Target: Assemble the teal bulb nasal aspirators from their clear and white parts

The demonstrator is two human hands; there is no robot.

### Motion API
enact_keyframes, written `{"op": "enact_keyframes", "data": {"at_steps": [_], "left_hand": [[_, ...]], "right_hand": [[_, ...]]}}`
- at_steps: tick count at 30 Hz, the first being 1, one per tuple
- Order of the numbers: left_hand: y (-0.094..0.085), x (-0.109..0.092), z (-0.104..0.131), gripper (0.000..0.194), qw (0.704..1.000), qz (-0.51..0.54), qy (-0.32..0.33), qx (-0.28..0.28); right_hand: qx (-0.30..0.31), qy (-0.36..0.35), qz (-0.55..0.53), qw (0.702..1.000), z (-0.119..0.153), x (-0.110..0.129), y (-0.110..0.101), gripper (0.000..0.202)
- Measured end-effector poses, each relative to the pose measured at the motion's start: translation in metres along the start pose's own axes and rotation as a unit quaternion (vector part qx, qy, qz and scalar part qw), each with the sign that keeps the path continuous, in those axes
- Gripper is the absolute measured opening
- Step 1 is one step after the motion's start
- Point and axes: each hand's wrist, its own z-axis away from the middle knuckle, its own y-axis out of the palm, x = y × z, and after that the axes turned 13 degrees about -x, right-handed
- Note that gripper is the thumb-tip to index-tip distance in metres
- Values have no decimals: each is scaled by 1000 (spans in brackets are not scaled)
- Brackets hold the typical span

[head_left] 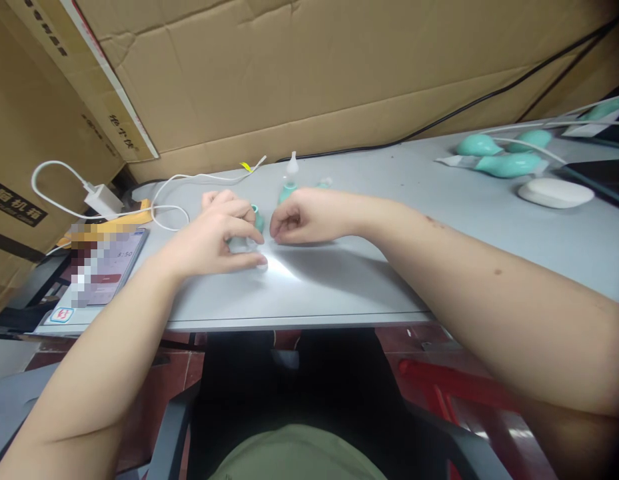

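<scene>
My left hand (pixel 224 230) is over the desk, thumb and forefinger apart. A teal rubber bulb (pixel 260 219) with a round opening shows behind and beneath its fingers, largely covered; whether they touch it I cannot tell. Close by on the right, my right hand (pixel 306 217) has its fingers curled and their tips together; anything between them is hidden. Just behind that hand stands a teal bulb with a clear collar and white pointed nozzle (pixel 292 164), resembling a nasal aspirator. A small pale part (pixel 325 182) lies beside it, partly hidden by my right wrist.
Several teal bulbs (pixel 509 165) lie at the right, near a white rounded object (pixel 556 193) and cables. On the left are a phone (pixel 124 267), a white charger (pixel 104 201) and an orange item (pixel 124 223). Cardboard (pixel 299 80) walls the grey desk's (pixel 229 300) back.
</scene>
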Motion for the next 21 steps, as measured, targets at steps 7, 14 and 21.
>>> {"op": "enact_keyframes", "data": {"at_steps": [7,14,21], "left_hand": [[-7,7,0,20,998,-34,-29,-54],[-4,10,1,17,999,-42,-18,-7],[-2,10,2,7,999,-38,-31,-8]], "right_hand": [[10,15,-1,1000,0,-1,-1,24],[17,6,11,1000,0,-2,1,27],[19,-5,10,1000,-1,-4,3,20]]}}
